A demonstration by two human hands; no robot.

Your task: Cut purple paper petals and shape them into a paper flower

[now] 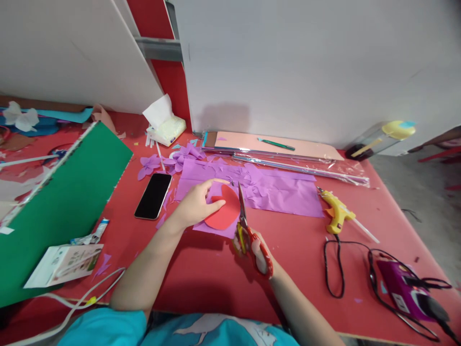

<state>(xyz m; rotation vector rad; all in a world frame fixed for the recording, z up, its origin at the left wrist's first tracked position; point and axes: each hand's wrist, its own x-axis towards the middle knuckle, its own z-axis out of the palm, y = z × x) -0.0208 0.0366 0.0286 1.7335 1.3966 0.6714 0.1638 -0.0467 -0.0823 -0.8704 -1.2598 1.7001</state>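
Observation:
My left hand pinches a rounded red paper piece at its left side, thumb on top. Some of the piece's outline is covered by my fingers. Under it lies purple paper, crumpled in places, on the red table. In my right hand is a pair of scissors with red handles and some yellow at the grip. The blades point away from me, along the right edge of the red paper; whether they touch it I cannot tell.
Left of the purple paper lies a phone, with purple paper flowers and a tissue pack behind. A yellow glue gun and its cord lead to a purple power box at right. A green board leans at left.

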